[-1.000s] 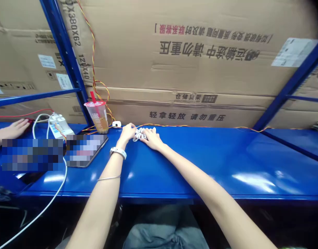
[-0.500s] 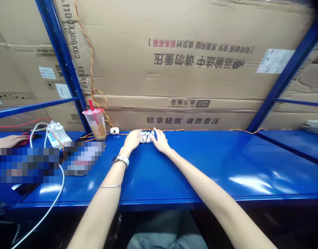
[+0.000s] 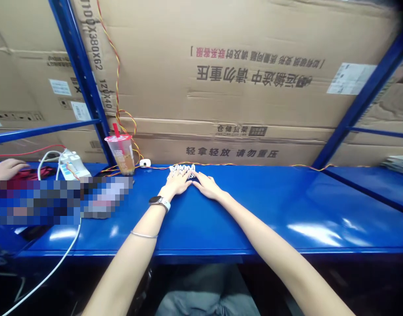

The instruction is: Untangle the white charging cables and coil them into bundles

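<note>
Left hand (image 3: 177, 183) palm down, fingers spread over cluster of small white coils (image 3: 182, 167); whether fingertips grip any, cannot tell. Right hand (image 3: 207, 185), just right of left hand, partly open, fingers extended, fingertips at right edge of coils, nothing visibly held. Coils lie on blue shelf (image 3: 254, 210), under and just beyond left hand's fingers. Left of left hand: small white device (image 3: 145, 163), then drink cup (image 3: 122, 156) with red straw (image 3: 115, 129). Beyond both hands: cardboard (image 3: 221, 105). Far left: another person's hand (image 3: 5, 172)
</note>
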Tool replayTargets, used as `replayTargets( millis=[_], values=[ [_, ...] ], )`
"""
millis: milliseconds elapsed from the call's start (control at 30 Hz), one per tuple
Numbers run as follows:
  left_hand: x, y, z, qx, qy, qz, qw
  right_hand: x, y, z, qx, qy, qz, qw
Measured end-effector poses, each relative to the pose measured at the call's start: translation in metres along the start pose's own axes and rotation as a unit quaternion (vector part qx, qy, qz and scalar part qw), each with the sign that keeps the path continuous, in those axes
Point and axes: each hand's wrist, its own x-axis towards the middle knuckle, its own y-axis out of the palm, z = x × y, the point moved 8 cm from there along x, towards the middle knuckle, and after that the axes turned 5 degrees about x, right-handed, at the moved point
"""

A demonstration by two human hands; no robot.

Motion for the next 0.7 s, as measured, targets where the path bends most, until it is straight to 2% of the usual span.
replayTargets(
  millis=[167,333,500,600,700],
  values=[
    [-0.001,-0.004,-0.005,-0.004,0.003,-0.009,1.000,0.006,-0.007,-0.006,0.045,0.007,-0.055,0.997],
    [-0.004,-0.005,-0.011,0.014,0.011,0.015,1.000,0.010,-0.015,-0.013,0.093,0.022,-0.119,0.988],
    [-0.008,-0.007,-0.013,0.006,0.009,0.027,1.000,0.005,-0.024,-0.027,0.125,0.086,-0.158,0.976],
    [-0.008,-0.008,-0.014,-0.009,0.016,0.015,1.000,-0.002,-0.032,-0.040,0.234,0.128,-0.201,0.943],
    [-0.002,-0.016,-0.014,-0.044,0.027,-0.056,0.997,-0.006,-0.034,-0.050,0.337,0.161,-0.220,0.901]
  ],
)
